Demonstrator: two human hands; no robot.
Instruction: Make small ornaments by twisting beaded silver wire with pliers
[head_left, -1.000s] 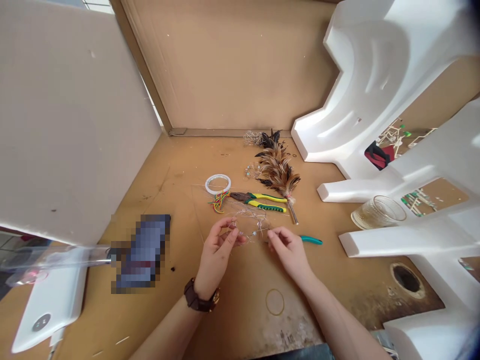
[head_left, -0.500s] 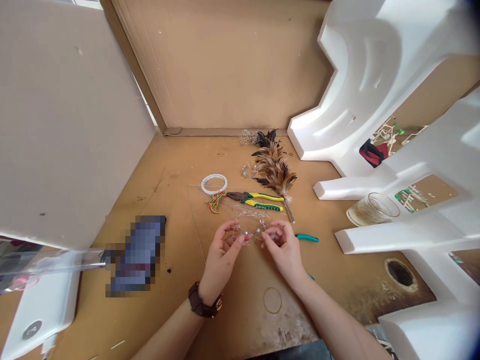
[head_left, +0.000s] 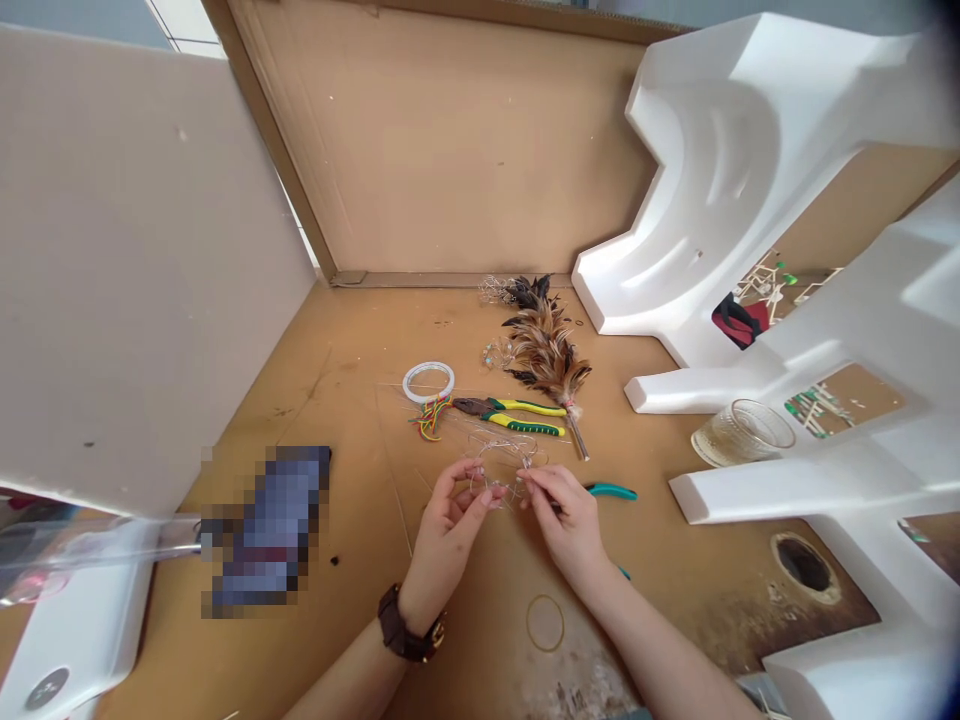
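A thin wire ring with small clear beads (head_left: 491, 484) is held between both hands over the brown table. My left hand (head_left: 454, 515) pinches its left side between thumb and fingertips. On the ring's right side, my right hand (head_left: 561, 508) has its fingertips closed on the wire. Just beyond the hands lie loose thin wires and pliers with yellow and green handles (head_left: 517, 410). A teal-handled tool (head_left: 613, 491) lies partly hidden beneath my right hand. Left of the pliers are a white ring-shaped roll (head_left: 428, 382) and a bundle of coloured threads (head_left: 431, 416).
A feather duster (head_left: 546, 345) lies beyond the pliers, beside a small beaded wire piece (head_left: 496, 354). To the right are a glass (head_left: 742, 432) and white moulded foam (head_left: 705, 190). A blurred dark object (head_left: 277, 525) lies left; a yellow ring (head_left: 545, 622) is near the front.
The camera view has shifted, so everything appears slightly lower. My right fingertips have drawn closer together on the wire; my left hand keeps its pinch.
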